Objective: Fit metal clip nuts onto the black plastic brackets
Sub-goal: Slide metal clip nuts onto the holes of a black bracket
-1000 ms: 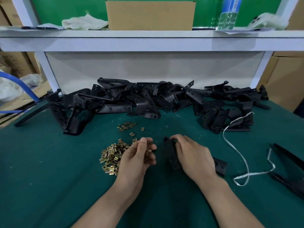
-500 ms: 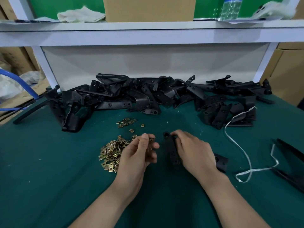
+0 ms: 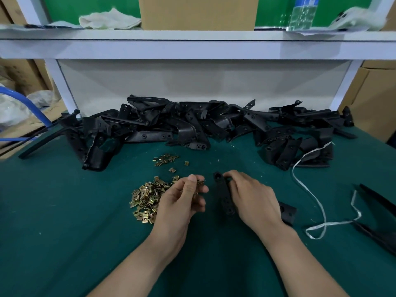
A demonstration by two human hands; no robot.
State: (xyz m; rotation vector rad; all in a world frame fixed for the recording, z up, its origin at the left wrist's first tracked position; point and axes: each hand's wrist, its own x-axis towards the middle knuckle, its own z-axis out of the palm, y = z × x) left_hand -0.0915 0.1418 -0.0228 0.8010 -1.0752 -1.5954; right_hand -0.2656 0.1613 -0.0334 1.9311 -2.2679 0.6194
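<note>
From the head camera, the left hand point(image 3: 182, 203) pinches a single clip nut point(image 3: 200, 183) between thumb and fingers, just beside the black bracket point(image 3: 222, 195), which the right hand point(image 3: 254, 198) grips upright on the green table point(image 3: 64, 236). The loose clip nut pile point(image 3: 146, 200) lies just left of the left hand; the heap of brackets point(image 3: 192, 125) lies behind.

Hands 2: left hand point(image 3: 182, 202), right hand point(image 3: 252, 200); bottle point(image 3: 304, 13) 1; cord point(image 3: 338, 222) 1.
</note>
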